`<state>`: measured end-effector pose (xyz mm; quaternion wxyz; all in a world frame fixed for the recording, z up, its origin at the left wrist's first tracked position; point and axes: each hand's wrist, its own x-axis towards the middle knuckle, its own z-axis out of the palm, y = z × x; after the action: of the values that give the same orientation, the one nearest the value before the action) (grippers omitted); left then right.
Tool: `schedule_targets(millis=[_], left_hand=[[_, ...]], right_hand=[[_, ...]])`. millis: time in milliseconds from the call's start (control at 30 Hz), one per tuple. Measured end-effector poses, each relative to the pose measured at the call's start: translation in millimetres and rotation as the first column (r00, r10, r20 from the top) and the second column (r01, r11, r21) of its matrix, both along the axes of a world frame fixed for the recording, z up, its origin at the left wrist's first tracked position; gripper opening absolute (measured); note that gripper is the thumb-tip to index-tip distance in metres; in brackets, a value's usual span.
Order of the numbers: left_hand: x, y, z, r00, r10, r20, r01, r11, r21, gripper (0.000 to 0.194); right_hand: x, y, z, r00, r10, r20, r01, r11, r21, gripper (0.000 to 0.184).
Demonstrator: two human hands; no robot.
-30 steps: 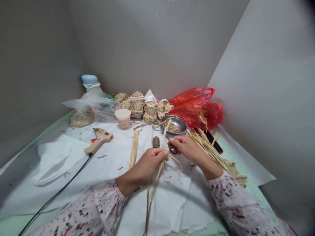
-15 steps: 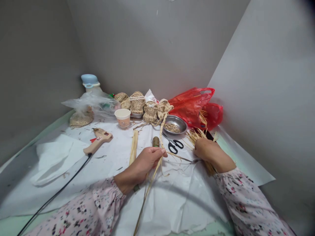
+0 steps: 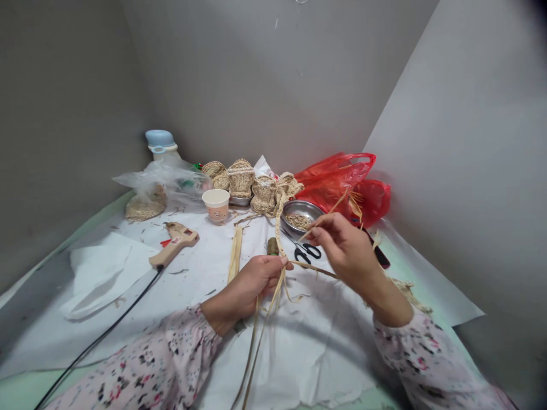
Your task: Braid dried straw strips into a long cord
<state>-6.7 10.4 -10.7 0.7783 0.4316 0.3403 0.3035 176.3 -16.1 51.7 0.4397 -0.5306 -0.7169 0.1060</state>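
Observation:
Near the middle, my left hand (image 3: pixel 258 282) pinches the lower end of a braided straw cord (image 3: pixel 278 228), which runs up toward the woven straw pieces (image 3: pixel 265 193). Loose strands (image 3: pixel 260 336) hang from the pinch toward the front, and one stretches to the right beneath my other hand. My right hand (image 3: pixel 344 247) is closed on a thin straw strip (image 3: pixel 331 210), held raised over the black-handled scissors (image 3: pixel 307 251). A small spool of dark thread (image 3: pixel 272 246) stands just behind my left fingers.
A glue gun (image 3: pixel 175 245) with a black cord lies left. Behind are a paper cup (image 3: pixel 216 205), a metal bowl (image 3: pixel 303 216) of straw bits, a red plastic bag (image 3: pixel 337 182) and a blue-capped bottle (image 3: pixel 160 139). A dark phone (image 3: pixel 382 256) lies right, near a straw bundle (image 3: pixel 410 293).
My right hand has come up and left from the straw bundle with a strip in its fingers. My left hand keeps its pinch on the braid. The view has shifted slightly.

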Motion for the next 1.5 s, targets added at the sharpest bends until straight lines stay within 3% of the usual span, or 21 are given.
schedule_targets(millis=[100, 233, 467, 667, 1000, 1300, 1500], left_hand=[[-1, 3, -1.6, 0.999, 0.02, 0.046, -0.018, 0.999, -0.037, 0.025], [-1, 5, -0.3, 0.993, 0.081, 0.085, -0.075, 0.995, -0.073, 0.022], [-1, 7, -0.4, 0.986, 0.096, 0.135, -0.083, 0.992, -0.1, 0.022], [0, 8, -1.4, 0.973, 0.094, 0.211, -0.067, 0.989, -0.13, 0.025], [-1, 9, -1.9, 0.97, 0.1, 0.223, -0.076, 0.991, -0.114, 0.021], [0, 8, -0.7, 0.962, 0.098, 0.254, -0.069, 0.99, -0.12, 0.023], [0, 9, -4.4, 0.963, 0.098, 0.251, -0.067, 0.99, -0.128, 0.027]], right_hand=[[-15, 0, -19.8, 0.99, 0.096, 0.106, -0.114, 0.976, 0.186, 0.014], [-19, 4, -43.2, 0.967, 0.139, 0.211, -0.202, 0.928, 0.313, 0.021], [-23, 7, -53.1, 0.962, 0.169, 0.216, -0.251, 0.862, 0.441, 0.03], [-24, 7, -54.4, 0.944, 0.237, 0.231, -0.314, 0.858, 0.406, 0.03], [-22, 4, -54.0, 0.944, 0.195, 0.267, -0.287, 0.884, 0.37, 0.025], [-22, 4, -53.7, 0.918, 0.247, 0.311, -0.354, 0.863, 0.361, 0.026], [-21, 6, -59.5, 0.96, 0.126, 0.251, -0.231, 0.864, 0.447, 0.031]])
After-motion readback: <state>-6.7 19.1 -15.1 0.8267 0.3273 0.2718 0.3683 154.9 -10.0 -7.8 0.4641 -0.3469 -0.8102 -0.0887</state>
